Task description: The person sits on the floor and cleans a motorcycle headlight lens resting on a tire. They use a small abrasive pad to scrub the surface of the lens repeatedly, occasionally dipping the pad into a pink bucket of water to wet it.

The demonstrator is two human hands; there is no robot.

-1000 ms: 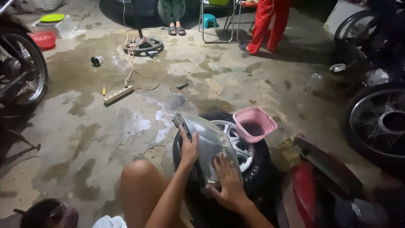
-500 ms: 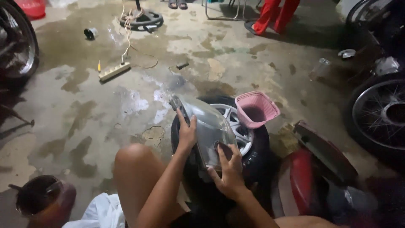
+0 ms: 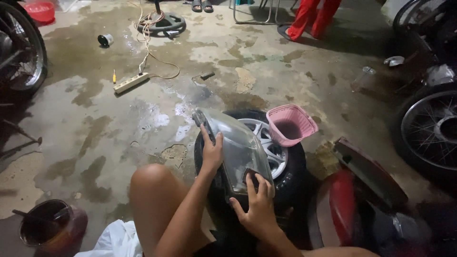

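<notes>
A clear headlight lens (image 3: 235, 143) lies on top of a car wheel (image 3: 278, 159) that rests flat on the wet concrete floor. My left hand (image 3: 211, 151) grips the lens at its left edge. Lower down, my right hand (image 3: 258, 204) presses a small dark pad (image 3: 251, 178) against the near end of the lens. My bare knee (image 3: 152, 183) sits left of the wheel.
A pink basket (image 3: 290, 124) stands on the wheel's far rim. A red motorbike panel (image 3: 354, 190) lies at right, motorbike wheels at both sides. A power strip (image 3: 131, 82) with cable, a dark bowl (image 3: 47, 228) and a person's red trousers (image 3: 314, 16) are around.
The view has tilted slightly downward. My right hand has slid a little along the near end of the lens; my left hand keeps its grip.
</notes>
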